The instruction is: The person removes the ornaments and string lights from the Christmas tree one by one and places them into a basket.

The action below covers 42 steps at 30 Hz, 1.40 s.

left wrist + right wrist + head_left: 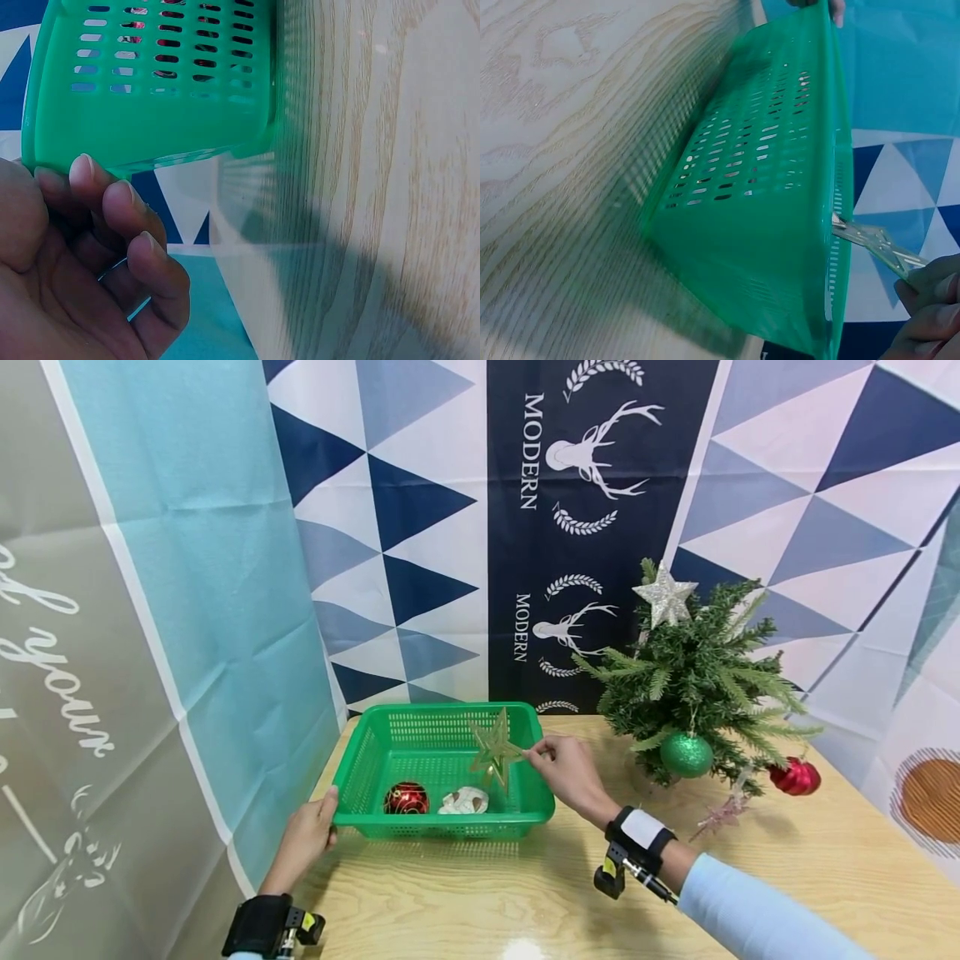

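A green plastic basket point(450, 820) rests on the table, with a red ball ornament point(407, 797) and a white ornament with brown patches point(464, 801) inside. My left hand point(306, 833) grips the rim at its near left corner; in the left wrist view, thumb and fingertips point(88, 176) meet at that corner. With thumb and fingers my right hand point(572, 770) pinches one point of a gold star ornament point(495, 750). The star hangs over the right part of the basket. From the right wrist view, the star's lower part is hidden behind the basket wall.
On the right stands a small Christmas tree point(697, 668) bearing a silver star point(666, 597), a green ball point(686, 755), a red ornament point(795, 776) and a pink one point(726, 812). Patterned cloth point(420, 527) hangs behind the wooden table point(450, 902).
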Motion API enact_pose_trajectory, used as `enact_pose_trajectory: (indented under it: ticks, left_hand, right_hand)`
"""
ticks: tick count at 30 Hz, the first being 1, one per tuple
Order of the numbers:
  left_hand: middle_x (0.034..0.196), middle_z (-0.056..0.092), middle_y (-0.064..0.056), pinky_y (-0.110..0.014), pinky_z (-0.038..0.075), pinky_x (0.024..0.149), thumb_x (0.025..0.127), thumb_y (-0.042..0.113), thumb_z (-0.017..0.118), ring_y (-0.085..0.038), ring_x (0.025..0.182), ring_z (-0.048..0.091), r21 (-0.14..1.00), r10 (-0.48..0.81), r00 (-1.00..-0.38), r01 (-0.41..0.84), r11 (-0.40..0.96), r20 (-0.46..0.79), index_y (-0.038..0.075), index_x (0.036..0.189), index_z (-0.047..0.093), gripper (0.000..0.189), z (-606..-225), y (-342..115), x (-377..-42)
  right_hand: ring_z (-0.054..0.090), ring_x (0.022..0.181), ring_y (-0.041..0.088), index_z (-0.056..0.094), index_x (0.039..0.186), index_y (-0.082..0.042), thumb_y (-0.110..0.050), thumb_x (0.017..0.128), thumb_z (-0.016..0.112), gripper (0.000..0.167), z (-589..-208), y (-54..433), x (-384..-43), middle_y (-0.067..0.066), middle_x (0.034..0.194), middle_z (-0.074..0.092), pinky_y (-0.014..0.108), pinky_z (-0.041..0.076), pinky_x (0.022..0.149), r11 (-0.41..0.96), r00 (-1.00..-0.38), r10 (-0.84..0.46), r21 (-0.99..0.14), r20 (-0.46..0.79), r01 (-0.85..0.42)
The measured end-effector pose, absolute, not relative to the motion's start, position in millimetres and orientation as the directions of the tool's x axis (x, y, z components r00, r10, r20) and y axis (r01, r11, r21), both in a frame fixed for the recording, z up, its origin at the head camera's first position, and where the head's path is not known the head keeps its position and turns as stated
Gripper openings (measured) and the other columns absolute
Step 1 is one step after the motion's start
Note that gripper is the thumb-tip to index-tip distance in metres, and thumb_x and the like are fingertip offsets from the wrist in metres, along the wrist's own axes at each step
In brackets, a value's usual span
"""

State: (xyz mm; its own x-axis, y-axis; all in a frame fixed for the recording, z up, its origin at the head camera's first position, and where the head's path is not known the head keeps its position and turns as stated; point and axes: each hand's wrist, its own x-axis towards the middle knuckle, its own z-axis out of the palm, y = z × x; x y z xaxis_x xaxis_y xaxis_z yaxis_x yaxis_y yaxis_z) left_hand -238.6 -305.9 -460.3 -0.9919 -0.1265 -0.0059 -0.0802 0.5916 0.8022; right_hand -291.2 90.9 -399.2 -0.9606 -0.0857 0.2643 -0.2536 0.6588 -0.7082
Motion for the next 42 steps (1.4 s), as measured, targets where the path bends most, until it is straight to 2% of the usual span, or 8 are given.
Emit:
enact_pose_trajectory:
  ticks: [6,11,19,27,33,40,42]
  left_hand:
    - [0.059,0.051,-0.005,-0.032,0.036,0.057,0.113,0.051,0.029,-0.019,0.053,0.045,0.805,-0.133,-0.991,-0.092,0.586,-0.017,0.013,0.074,0.043,0.056,-460,-306,-238]
    - [0.058,0.051,-0.005,-0.033,0.035,0.057,0.113,0.05,0.03,-0.018,0.051,0.041,0.802,-0.126,-0.992,-0.077,0.592,-0.002,0.012,0.074,0.045,0.058,-460,-305,-237]
    - [0.058,0.052,-0.005,-0.032,0.035,0.056,0.113,0.05,0.03,-0.018,0.051,0.043,0.801,-0.135,-0.991,-0.079,0.594,0.003,0.011,0.074,0.046,0.057,-460,-305,-238]
    - [0.059,0.052,-0.006,-0.033,0.034,0.058,0.114,0.049,0.03,-0.018,0.051,0.04,0.803,-0.128,-0.992,-0.079,0.591,-0.003,0.011,0.074,0.045,0.057,-460,-305,-237]
    - [0.058,0.051,-0.006,-0.033,0.034,0.058,0.114,0.049,0.03,-0.018,0.051,0.04,0.802,-0.136,-0.991,-0.082,0.592,-0.001,0.011,0.074,0.045,0.057,-460,-304,-237]
    - [0.059,0.052,-0.005,-0.032,0.036,0.056,0.114,0.047,0.03,-0.018,0.052,0.044,0.798,-0.144,-0.989,-0.096,0.596,-0.011,0.01,0.074,0.048,0.058,-460,-303,-238]
    - [0.059,0.052,-0.005,-0.032,0.036,0.056,0.114,0.047,0.031,-0.019,0.053,0.045,0.798,-0.145,-0.989,-0.096,0.595,-0.011,0.01,0.074,0.047,0.057,-460,-303,-238]
  right_hand:
    - [0.041,0.055,0.015,0.079,0.09,-0.01,-0.019,0.099,0.073,0.013,-401,89,-292,0.0,0.079,0.07,0.031,0.034,0.058,0.664,-0.961,-0.115,-0.7,0.253,-0.263]
    - [0.04,0.055,0.014,0.079,0.093,-0.006,-0.016,0.098,0.073,0.012,-402,86,-290,-0.002,0.074,0.068,0.031,0.033,0.058,0.656,-0.956,-0.147,-0.699,0.252,-0.285]
    - [0.045,0.055,0.013,0.079,0.093,-0.005,-0.013,0.098,0.073,0.011,-406,84,-293,-0.002,0.075,0.07,0.029,0.035,0.057,0.678,-0.96,-0.166,-0.681,0.227,-0.278]
    - [0.038,0.05,0.011,0.081,0.091,-0.007,-0.013,0.097,0.074,0.011,-410,82,-293,-0.004,0.067,0.065,0.027,0.027,0.052,0.697,-0.955,-0.212,-0.653,0.207,-0.296]
    - [0.053,0.057,0.009,0.081,0.09,-0.009,-0.015,0.095,0.077,0.009,-414,79,-296,-0.001,0.08,0.073,0.029,0.038,0.055,0.758,-0.949,-0.226,-0.572,0.218,-0.312]
    - [0.066,0.062,0.014,0.082,0.089,-0.01,-0.014,0.094,0.078,0.007,-419,78,-302,0.003,0.083,0.077,0.032,0.05,0.055,0.843,-0.93,-0.25,-0.411,0.27,-0.346]
    - [0.067,0.062,0.014,0.081,0.086,-0.012,-0.013,0.095,0.077,0.01,-420,78,-303,0.002,0.08,0.076,0.033,0.053,0.056,0.861,-0.914,-0.277,-0.346,0.295,-0.373]
